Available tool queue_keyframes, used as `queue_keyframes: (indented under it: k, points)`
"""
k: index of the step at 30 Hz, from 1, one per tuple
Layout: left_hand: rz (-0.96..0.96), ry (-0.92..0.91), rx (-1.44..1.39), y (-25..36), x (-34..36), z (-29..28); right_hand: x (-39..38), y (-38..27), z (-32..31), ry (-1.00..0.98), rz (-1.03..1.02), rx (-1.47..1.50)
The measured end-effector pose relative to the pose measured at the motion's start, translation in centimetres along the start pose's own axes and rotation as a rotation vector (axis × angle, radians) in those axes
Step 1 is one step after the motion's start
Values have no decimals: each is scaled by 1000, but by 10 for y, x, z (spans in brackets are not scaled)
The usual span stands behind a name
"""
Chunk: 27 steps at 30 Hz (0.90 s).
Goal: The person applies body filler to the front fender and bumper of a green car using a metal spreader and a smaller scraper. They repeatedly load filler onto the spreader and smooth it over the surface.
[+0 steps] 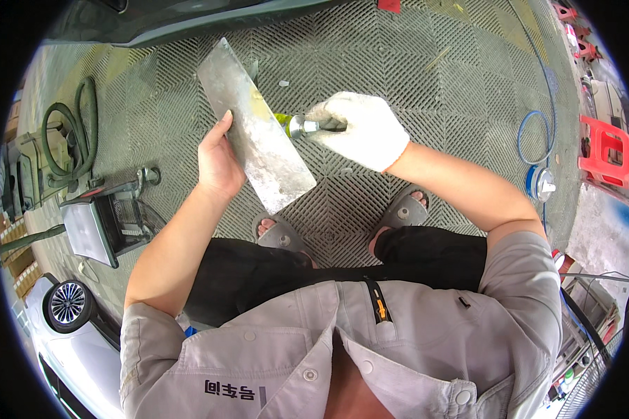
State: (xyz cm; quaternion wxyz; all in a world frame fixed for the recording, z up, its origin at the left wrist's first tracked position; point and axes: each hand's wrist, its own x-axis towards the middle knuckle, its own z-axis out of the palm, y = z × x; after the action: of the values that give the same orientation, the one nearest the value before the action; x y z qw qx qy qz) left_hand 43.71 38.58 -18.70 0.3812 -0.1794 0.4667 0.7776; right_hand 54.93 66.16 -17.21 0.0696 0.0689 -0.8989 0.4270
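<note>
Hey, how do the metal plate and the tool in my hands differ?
The metal plate is broad and flat; the tool looks narrow and rounded. The metal plate is dull grey with smudges, while the tool has yellow-green and shiny silver parts. Your bare left hand holds the metal plate; your gloved right hand holds the tool. Both have silvery surfaces.
</note>
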Motion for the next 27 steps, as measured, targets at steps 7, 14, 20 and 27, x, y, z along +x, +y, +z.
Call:
queue_keyframes:
  k: [7, 14, 20, 27]
  points:
    - [44, 108, 14, -8, -4, 12, 2, 13, 6, 62, -168, -103]
    - [51, 95, 1, -16, -5, 8, 0, 33, 9, -25, -242, -157]
    - [53, 73, 16, -28, 1, -9, 5, 36, 22, -205, -30, -248]
    - [36, 89, -26, -33, 19, -28, 12, 27, 23, -152, -115, -334]
